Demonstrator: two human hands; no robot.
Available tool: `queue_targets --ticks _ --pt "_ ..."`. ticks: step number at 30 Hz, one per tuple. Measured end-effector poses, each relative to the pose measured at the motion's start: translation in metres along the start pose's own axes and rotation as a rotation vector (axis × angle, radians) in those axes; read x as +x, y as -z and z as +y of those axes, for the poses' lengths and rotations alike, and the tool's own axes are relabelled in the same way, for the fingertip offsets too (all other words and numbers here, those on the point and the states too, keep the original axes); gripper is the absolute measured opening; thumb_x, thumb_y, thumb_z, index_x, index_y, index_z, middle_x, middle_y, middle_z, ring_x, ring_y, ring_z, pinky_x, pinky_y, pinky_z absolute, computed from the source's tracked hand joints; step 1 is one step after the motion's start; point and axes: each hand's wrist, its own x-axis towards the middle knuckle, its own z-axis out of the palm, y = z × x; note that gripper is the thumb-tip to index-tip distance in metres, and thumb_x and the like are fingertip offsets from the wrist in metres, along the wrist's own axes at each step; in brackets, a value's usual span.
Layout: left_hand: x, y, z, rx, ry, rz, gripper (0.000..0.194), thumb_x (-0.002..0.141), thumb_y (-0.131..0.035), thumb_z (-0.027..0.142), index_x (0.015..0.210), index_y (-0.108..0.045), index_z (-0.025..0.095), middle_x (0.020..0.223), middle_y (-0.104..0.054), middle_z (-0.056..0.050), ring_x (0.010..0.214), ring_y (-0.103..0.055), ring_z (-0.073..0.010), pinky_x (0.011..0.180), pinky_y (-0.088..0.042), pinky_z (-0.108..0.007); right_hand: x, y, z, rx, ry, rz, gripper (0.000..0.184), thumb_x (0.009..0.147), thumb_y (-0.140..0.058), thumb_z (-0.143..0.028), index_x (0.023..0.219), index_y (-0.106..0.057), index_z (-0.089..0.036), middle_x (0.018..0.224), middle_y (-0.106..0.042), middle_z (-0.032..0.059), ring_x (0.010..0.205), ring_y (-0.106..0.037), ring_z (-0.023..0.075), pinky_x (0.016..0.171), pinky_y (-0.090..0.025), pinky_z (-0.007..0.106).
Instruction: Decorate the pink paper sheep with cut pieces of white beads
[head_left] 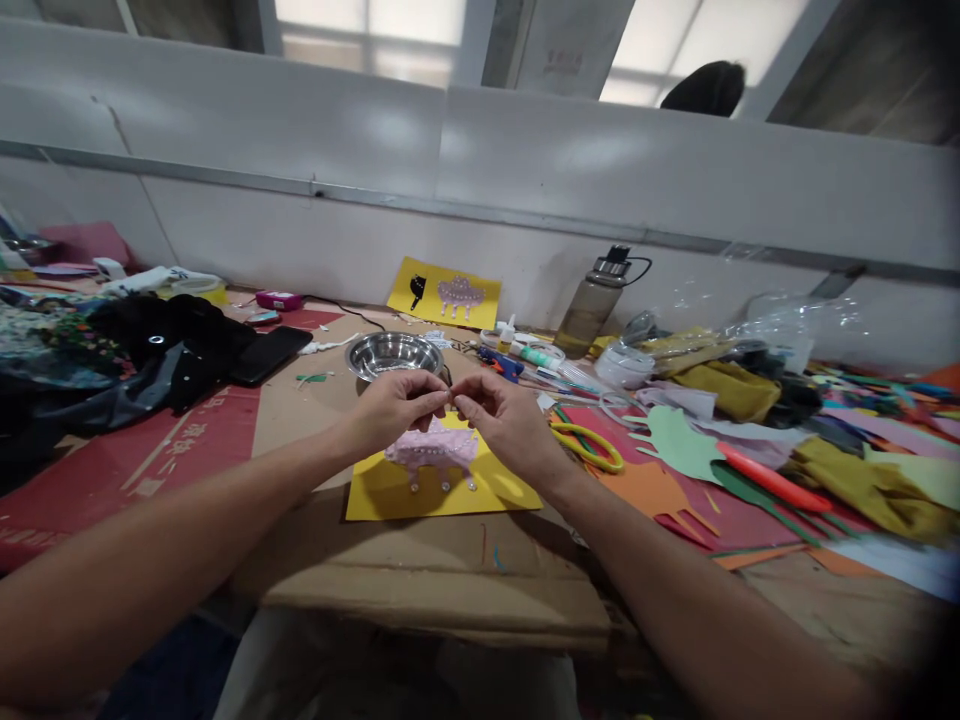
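Note:
My left hand (401,408) and my right hand (501,418) meet over a yellow card (510,492), their fingertips pinched together. Whatever is between the fingers is too small and too covered to make out. On the card lies a lilac fabric shape (431,455) resembling a piano, edged with pearl-like beads, with round pieces at its leg ends. My hands hide the card's upper part. Just behind my left hand sits a shiny metal bowl (360,358). Against the wall leans another yellow card (480,315) bearing a similar lilac shape and a small black one.
To the right are yellow-handled scissors (600,460), a blue glue gun (504,366), a small glue bottle (508,333), a drink bottle (592,305) and coloured paper cutouts (679,440). At left, a phone (271,355) lies beside dark cloth (180,340). Cardboard (420,570) covers the table.

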Motion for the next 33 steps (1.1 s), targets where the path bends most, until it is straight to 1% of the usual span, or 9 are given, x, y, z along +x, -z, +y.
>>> queue_targets --ticks 3,7,10,13,17,25,30,33 --pt "-0.001 -0.001 0.001 0.078 -0.036 0.012 0.018 0.084 -0.054 0.027 0.073 -0.059 0.014 0.054 -0.051 0.004 0.047 -0.046 -0.006 0.046 -0.035 -0.018 -0.001 -0.001 -0.003 -0.021 0.011 0.018 0.008 0.081 -0.056 -0.023 0.084 -0.061 -0.018 0.077 -0.064 0.0024 0.069 -0.058 0.0137 0.064 -0.046 0.028" --pt "-0.003 -0.003 0.005 0.161 -0.021 0.052 0.018 0.084 -0.054 0.024 0.07 -0.059 0.014 0.051 -0.051 0.004 0.044 -0.045 -0.0053 0.044 -0.034 -0.017 0.0 -0.001 -0.006 -0.042 0.009 0.019 0.008 0.08 -0.056 -0.022 0.083 -0.061 -0.017 0.074 -0.063 0.0022 0.067 -0.058 0.0136 0.062 -0.046 0.027" --pt "-0.004 -0.004 0.003 0.183 -0.028 0.054 0.017 0.084 -0.056 0.027 0.073 -0.061 0.014 0.054 -0.054 0.004 0.044 -0.047 -0.0053 0.044 -0.036 -0.017 0.0 -0.002 -0.007 -0.086 0.025 0.028 0.006 0.08 -0.055 -0.02 0.083 -0.06 -0.017 0.075 -0.063 0.0028 0.067 -0.057 0.0139 0.061 -0.045 0.027" --pt "-0.003 -0.004 -0.001 0.118 -0.053 0.044 0.017 0.081 -0.06 0.031 0.077 -0.058 0.014 0.06 -0.058 0.002 0.047 -0.052 -0.0063 0.045 -0.04 -0.018 -0.001 -0.002 -0.008 -0.12 0.051 0.047 0.004 0.079 -0.055 -0.019 0.081 -0.059 -0.018 0.076 -0.063 0.0023 0.069 -0.058 0.0139 0.061 -0.045 0.027" --pt "-0.002 -0.004 -0.004 0.019 -0.028 0.054 0.017 0.08 -0.061 0.029 0.077 -0.054 0.014 0.062 -0.058 0.001 0.048 -0.054 -0.0076 0.046 -0.041 -0.02 -0.002 -0.003 -0.009 -0.097 0.032 0.029 0.003 0.079 -0.055 -0.021 0.078 -0.057 -0.019 0.072 -0.062 0.0007 0.066 -0.056 0.0129 0.059 -0.045 0.026" --pt "-0.005 -0.001 0.006 0.008 -0.03 -0.003 0.017 0.079 -0.061 0.029 0.073 -0.057 0.013 0.061 -0.058 0.002 0.05 -0.054 -0.0072 0.049 -0.042 -0.02 0.001 -0.004 -0.007 0.056 -0.073 -0.042 0.007 0.077 -0.053 -0.026 0.076 -0.054 -0.019 0.068 -0.056 -0.0007 0.062 -0.053 0.0126 0.057 -0.045 0.027" --pt "-0.005 0.0 0.005 -0.059 -0.014 -0.009 0.017 0.076 -0.063 0.028 0.073 -0.058 0.012 0.063 -0.059 0.001 0.051 -0.054 -0.0073 0.05 -0.043 -0.021 0.001 -0.004 -0.006 0.048 -0.058 -0.05 0.006 0.076 -0.052 -0.025 0.075 -0.054 -0.019 0.065 -0.054 -0.0021 0.059 -0.05 0.0111 0.056 -0.043 0.026" --pt "-0.004 0.001 0.004 -0.076 0.005 -0.014 0.017 0.075 -0.064 0.027 0.073 -0.059 0.012 0.063 -0.061 0.0 0.05 -0.055 -0.0073 0.05 -0.043 -0.021 0.0 -0.004 -0.006 0.091 -0.07 -0.054 0.007 0.076 -0.053 -0.026 0.076 -0.053 -0.019 0.065 -0.054 -0.0023 0.059 -0.05 0.0111 0.055 -0.043 0.026"
